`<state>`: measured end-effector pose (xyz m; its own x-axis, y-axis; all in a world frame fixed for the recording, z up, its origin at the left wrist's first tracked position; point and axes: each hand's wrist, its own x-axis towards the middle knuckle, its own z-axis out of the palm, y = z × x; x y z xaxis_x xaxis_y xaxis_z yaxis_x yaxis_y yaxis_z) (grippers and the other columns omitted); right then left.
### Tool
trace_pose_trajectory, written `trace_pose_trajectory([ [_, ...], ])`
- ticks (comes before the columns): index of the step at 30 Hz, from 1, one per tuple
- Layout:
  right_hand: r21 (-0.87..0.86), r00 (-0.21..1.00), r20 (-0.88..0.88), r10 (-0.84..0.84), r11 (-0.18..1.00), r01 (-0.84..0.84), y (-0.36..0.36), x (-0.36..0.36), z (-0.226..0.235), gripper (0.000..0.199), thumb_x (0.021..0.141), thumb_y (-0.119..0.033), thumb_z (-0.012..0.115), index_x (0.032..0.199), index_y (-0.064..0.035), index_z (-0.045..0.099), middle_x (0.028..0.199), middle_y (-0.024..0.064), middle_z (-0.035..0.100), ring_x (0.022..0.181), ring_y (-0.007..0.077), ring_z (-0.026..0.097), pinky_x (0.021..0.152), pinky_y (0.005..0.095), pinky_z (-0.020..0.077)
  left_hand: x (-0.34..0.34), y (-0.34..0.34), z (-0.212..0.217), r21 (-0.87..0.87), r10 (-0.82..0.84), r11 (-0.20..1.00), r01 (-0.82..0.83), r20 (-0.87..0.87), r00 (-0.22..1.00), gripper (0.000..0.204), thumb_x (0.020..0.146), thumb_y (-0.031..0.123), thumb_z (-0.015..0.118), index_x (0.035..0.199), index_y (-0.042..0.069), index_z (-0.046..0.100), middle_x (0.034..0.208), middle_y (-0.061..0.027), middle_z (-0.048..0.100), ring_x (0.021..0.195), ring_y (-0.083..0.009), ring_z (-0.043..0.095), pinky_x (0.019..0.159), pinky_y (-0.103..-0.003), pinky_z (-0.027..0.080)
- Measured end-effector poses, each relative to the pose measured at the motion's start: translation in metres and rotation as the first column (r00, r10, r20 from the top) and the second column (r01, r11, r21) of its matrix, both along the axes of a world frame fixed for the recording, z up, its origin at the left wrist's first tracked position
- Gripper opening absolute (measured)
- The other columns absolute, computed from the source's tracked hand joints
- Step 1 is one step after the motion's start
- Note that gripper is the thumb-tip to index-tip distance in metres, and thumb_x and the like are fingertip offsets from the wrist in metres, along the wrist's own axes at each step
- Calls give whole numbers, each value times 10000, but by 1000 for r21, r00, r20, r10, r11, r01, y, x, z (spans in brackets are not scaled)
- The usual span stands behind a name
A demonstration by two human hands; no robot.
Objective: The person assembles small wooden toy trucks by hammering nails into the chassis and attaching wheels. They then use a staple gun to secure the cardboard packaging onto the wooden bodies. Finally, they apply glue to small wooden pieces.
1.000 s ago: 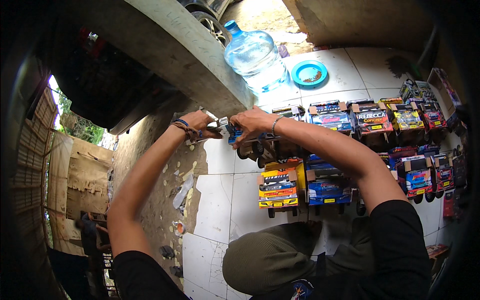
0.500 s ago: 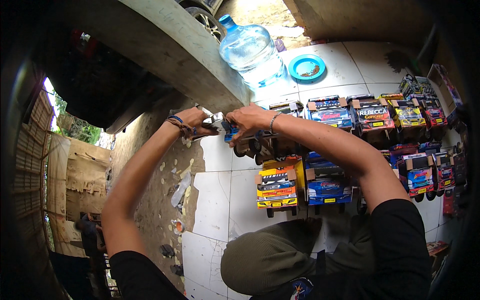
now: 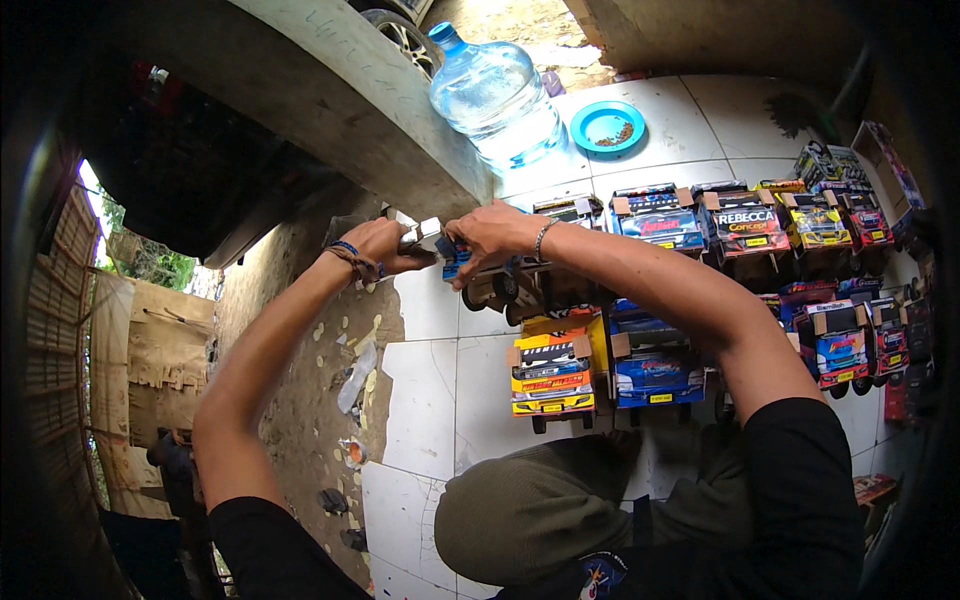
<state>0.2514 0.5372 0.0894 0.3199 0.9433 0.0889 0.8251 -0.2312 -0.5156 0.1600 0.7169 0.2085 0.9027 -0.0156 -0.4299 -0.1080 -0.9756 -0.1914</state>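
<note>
My left hand [image 3: 372, 248] is closed on a small white boxy piece [image 3: 428, 232], whose kind I cannot make out. Just to its right, my right hand [image 3: 490, 238] grips the blue end of a toy truck [image 3: 455, 268]. Dark wheels [image 3: 505, 288] show beneath that hand, and my fingers and wrist cover most of the truck's body. The white piece is close against the blue end; whether they touch is hidden. Below stand a yellow-orange toy truck [image 3: 553, 380] and a blue toy truck [image 3: 657, 375] on the white tiles.
More toy trucks [image 3: 745, 225] stand in rows to the right, partly behind my right forearm. Beyond my hands are a concrete pillar [image 3: 400, 130], a large water bottle [image 3: 495, 100] and a blue plate [image 3: 583, 142] holding brown bits. Littered bare ground [image 3: 335, 370] borders the tiles; a person [image 3: 178, 475] is at far left.
The view has shifted slightly. My left hand has dropped a little, and the white piece is turned so more of its pale faces show. My right hand keeps its grip.
</note>
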Motion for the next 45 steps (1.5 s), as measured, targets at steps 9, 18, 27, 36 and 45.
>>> trace_pose_trajectory([
  [9, 17, 1000, -21, 8, 1000, -8, 0, 0, -1, 767, 652, -766, 804, 1064, -130, 687, 984, 141, 752, 1023, 360, 703, 848, 485, 478, -2, 27, -24, -163, 2, 987, 7, 53, 999, 536, 842, 566, 773, 973, 46, 763, 861, -234, 731, 815, -421, 713, 773, -468, 573],
  [18, -16, 1000, 8, 16, 1000, -16, -1, 0, 0, 892, 662, -773, 794, 1172, -63, 620, 1064, 169, 736, 1097, 363, 680, 902, 515, 448, -39, 41, -16, -221, -109, 960, 170, 263, 958, 414, 902, 463, 742, 1060, 82, 696, 839, -218, 712, 790, -436, 692, 712, -486, 560],
  [27, 192, 997, 62, -46, 981, 34, -27, 22, 33, 989, 809, -826, 620, 1385, -26, 541, 1225, 229, 681, 1175, 399, 647, 1002, 597, 431, -218, 65, -220, -415, 567, 796, -440, 259, 781, 527, 999, 503, 608, 1102, -13, 606, 1032, -298, 655, 973, -486, 626, 846, -557, 493],
  [36, 366, 943, 15, -331, 880, 303, -162, 103, 81, 467, 1025, -471, 612, 1322, -116, 676, 1143, 162, 733, 1092, 283, 705, 934, 429, 559, -354, -76, -388, -403, 660, 748, -527, 380, 647, 679, 876, 545, 742, 1258, 3, 594, 1146, -219, 597, 1128, -406, 557, 937, -557, 405],
  [45, 108, 932, -1, -363, 926, 361, -210, 77, 51, 315, 1016, -305, 653, 1223, -83, 734, 1148, 156, 745, 1078, 286, 709, 944, 415, 557, -367, -125, -414, -484, 765, 637, -600, 299, 571, 689, 841, 404, 822, 1328, 42, 496, 1281, -199, 492, 1290, -403, 432, 1065, -583, 306],
])
